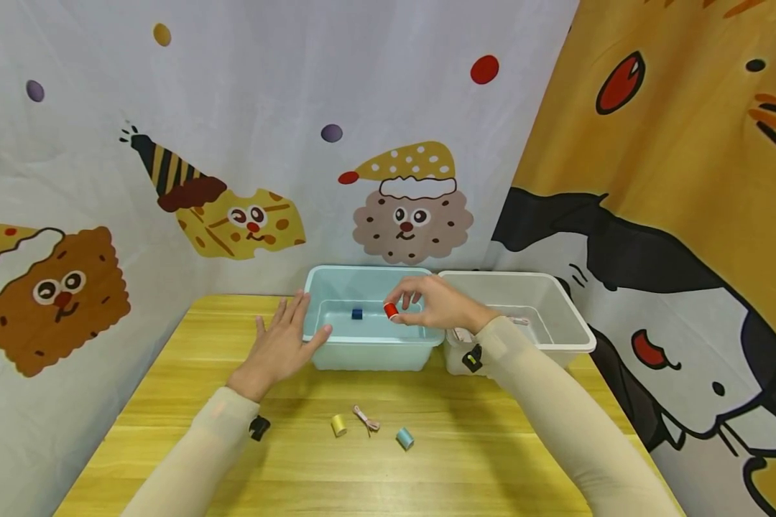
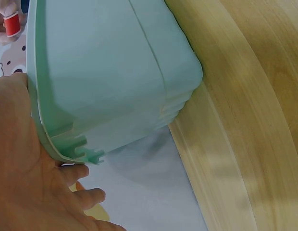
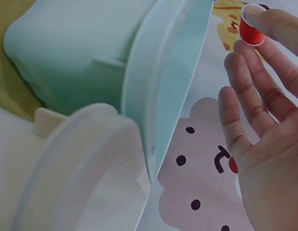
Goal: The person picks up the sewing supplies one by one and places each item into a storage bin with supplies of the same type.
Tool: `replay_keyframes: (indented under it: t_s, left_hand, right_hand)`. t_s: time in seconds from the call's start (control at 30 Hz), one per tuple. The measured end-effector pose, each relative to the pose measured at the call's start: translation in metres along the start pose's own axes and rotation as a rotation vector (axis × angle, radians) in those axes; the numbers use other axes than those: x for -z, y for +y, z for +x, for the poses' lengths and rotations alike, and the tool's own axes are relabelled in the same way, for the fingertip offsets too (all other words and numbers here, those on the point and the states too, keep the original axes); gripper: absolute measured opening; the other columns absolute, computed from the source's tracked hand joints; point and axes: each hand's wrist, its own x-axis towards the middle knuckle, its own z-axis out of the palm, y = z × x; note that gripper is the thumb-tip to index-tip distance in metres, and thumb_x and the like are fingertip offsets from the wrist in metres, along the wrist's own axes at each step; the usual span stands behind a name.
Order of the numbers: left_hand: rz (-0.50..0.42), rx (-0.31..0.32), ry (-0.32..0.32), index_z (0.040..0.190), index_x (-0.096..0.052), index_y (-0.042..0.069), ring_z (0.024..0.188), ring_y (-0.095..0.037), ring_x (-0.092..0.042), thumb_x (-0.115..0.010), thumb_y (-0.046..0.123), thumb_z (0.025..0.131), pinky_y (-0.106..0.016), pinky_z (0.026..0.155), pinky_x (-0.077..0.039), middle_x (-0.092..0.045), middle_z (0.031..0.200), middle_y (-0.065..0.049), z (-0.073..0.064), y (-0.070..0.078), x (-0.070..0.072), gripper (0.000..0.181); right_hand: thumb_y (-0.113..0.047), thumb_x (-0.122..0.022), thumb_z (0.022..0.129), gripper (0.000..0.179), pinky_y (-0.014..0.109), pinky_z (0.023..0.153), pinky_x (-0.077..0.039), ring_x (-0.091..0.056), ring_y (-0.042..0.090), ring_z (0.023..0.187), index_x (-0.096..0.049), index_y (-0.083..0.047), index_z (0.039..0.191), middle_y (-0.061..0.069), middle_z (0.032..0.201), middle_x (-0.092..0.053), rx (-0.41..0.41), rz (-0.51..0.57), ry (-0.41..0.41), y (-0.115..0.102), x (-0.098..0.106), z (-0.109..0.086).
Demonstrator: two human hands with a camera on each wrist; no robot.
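Note:
Between thumb and forefinger, my right hand [image 1: 430,301] pinches a spool of red thread [image 1: 391,310] over the light blue bin [image 1: 371,355]. The right wrist view shows the red spool [image 3: 252,29] with white ends, the other fingers held apart from it. My left hand [image 1: 283,345] rests at the bin's left rim with its fingers spread; in the left wrist view the palm lies along the rim [image 2: 36,96]. Inside the bin sits a dark blue spool [image 1: 357,314].
A white bin [image 1: 565,341] holding a few small items stands right beside the blue one. In front on the wooden table [image 1: 284,474] lie a yellow thread spool [image 1: 339,425], a light blue spool [image 1: 404,438] and a small pink bundle of cord [image 1: 366,418]. A printed curtain hangs behind.

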Motion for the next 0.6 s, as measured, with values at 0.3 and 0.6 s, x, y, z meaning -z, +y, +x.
replay_keyframes:
  t_s: [0.3,0.6]
  left_hand:
    - [0.003,-0.002,0.003,0.189,-0.011,0.010,0.183,-0.053,-0.009,-0.040,0.077,0.118,-0.096,0.132,-0.007,-0.008,0.199,-0.014,0.000,-0.001,0.000,0.101]
    - [0.003,-0.002,0.007,0.189,-0.011,0.009,0.183,-0.053,-0.009,-0.039,0.077,0.118,-0.096,0.132,-0.008,-0.008,0.199,-0.014,-0.001,0.000,0.000,0.102]
  right_hand:
    - [-0.025,-0.090,0.105,0.026,0.061,0.106,-0.067,-0.079,0.020,0.107,-0.086,-0.017,0.130,-0.004,0.125,-0.085,-0.027,0.038,-0.010,-0.001,0.003,0.015]
    - [-0.028,-0.091,0.105,0.028,0.050,0.105,-0.066,-0.079,0.019,0.107,-0.086,-0.020,0.131,-0.002,0.132,-0.086,-0.105,-0.023,0.017,0.003,0.004,0.028]
